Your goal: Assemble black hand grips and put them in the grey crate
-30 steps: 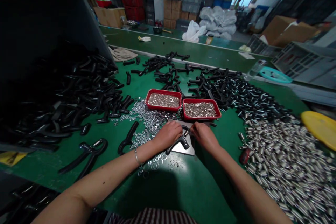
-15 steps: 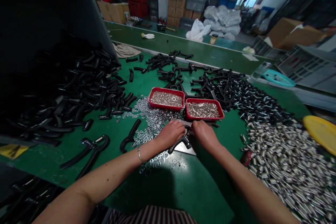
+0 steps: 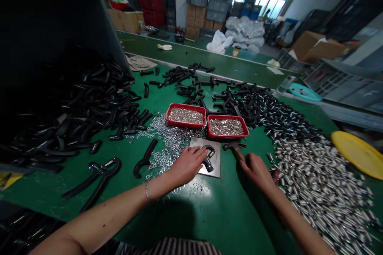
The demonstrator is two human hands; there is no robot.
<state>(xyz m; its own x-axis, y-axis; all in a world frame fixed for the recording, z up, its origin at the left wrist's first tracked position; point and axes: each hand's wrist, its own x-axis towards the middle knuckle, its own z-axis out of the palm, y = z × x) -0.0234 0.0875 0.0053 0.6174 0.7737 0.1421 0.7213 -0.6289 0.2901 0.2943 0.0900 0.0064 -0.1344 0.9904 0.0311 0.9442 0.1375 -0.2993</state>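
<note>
My left hand (image 3: 188,164) is closed on a black hooked handle part (image 3: 207,163), holding it down on a square metal plate (image 3: 217,152). A short silver pin shows in the part's curved end; the rest is partly covered by my fingers. To the right, my right hand (image 3: 255,169) grips the wooden handle of a hammer (image 3: 235,147), whose head is beside the plate's right edge. Behind the plate stand two red trays, one with tiny metal pieces (image 3: 170,121) and one with small pins (image 3: 229,137). Loose washers (image 3: 163,155) are scattered left of the plate.
A large grey bin (image 3: 110,20) at left spills black parts (image 3: 104,87). More black parts (image 3: 239,99) lie behind the trays. Silver cylinders (image 3: 314,179) are heaped at right beside a yellow lid (image 3: 356,153). An assembled black piece (image 3: 101,171) lies front left.
My right hand has left the black part, moved right and taken hold of the hammer. My left hand keeps the part on the plate. The camera view has shifted slightly.
</note>
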